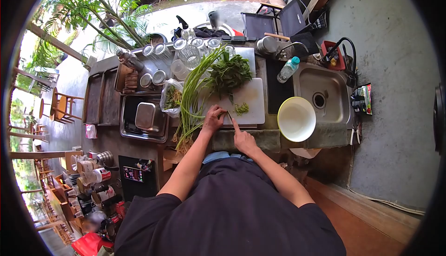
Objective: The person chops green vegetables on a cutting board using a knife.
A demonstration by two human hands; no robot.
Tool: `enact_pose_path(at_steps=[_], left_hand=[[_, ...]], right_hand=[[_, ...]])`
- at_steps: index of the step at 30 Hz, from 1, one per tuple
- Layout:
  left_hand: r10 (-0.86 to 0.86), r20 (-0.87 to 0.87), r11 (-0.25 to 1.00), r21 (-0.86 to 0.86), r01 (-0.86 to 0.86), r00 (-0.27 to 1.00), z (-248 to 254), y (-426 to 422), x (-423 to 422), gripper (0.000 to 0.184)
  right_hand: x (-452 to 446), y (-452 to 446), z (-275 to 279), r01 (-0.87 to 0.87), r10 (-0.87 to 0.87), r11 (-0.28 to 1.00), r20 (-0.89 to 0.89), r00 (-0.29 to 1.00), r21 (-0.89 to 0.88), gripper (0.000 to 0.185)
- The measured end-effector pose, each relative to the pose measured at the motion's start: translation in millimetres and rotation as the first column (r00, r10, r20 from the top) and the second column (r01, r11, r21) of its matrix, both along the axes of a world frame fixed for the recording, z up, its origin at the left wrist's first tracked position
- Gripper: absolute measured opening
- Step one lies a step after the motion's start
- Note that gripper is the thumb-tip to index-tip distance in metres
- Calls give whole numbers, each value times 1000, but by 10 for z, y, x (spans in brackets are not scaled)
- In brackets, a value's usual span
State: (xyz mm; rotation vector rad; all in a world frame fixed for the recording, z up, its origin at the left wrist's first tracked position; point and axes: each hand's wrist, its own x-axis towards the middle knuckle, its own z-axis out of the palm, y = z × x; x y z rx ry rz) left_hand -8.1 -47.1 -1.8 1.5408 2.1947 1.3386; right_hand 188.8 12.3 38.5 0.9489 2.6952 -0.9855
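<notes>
My right hand [244, 141] grips a knife [230, 117], index finger stretched along it and the blade pointing away from me over the white cutting board [254, 99]. Left of the blade, my left hand [214, 117] is closed, fingertips bunched down on the board; whatever it pinches is hidden under the fingers. A small heap of chopped green pieces [241, 109] lies just beyond the knife. Farther back rests a bunch of dark leafy greens [230, 74]. Long green stalks [189, 91] with pale roots stretch along the board's left side, past my left forearm.
To the right stand a white bowl with a yellow-green rim [296, 119], a steel sink [344, 77] and a water bottle [288, 69]. Glass jars [189, 56] crowd the back. A plastic bag of greens [172, 97] and a metal tray [151, 117] sit left.
</notes>
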Motion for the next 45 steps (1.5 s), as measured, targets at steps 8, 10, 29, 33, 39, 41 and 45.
enact_pose_path(at_steps=[8, 10, 29, 33, 39, 41, 45], left_hand=[[-4, -5, 1000, -9, 4, 1000, 7, 6, 4, 14], [-4, -15, 1000, -6, 4, 1000, 6, 3, -10, 14], [-14, 0, 1000, -1, 14, 1000, 14, -4, -15, 14], [-21, 14, 1000, -9, 21, 1000, -39, -18, -41, 14], [-21, -3, 1000, 6, 21, 1000, -47, -21, -19, 15], [-12, 15, 1000, -2, 12, 1000, 4, -19, -14, 15], [-19, 8, 1000, -11, 19, 1000, 0, -27, -12, 15]], right_hand=[[-264, 140, -192, -9, 8, 999, 18, 1000, 46, 79], [-312, 165, -209, -13, 14, 999, -16, 1000, 48, 78], [-206, 101, -200, -9, 8, 999, 21, 1000, 47, 81], [-71, 83, -212, -16, 15, 998, 18, 1000, 57, 80], [105, 60, -134, -28, 26, 999, 42, 999, 47, 79], [89, 64, -99, -6, 3, 998, 44, 999, 58, 78], [135, 84, -113, 31, -33, 997, 25, 999, 75, 76]])
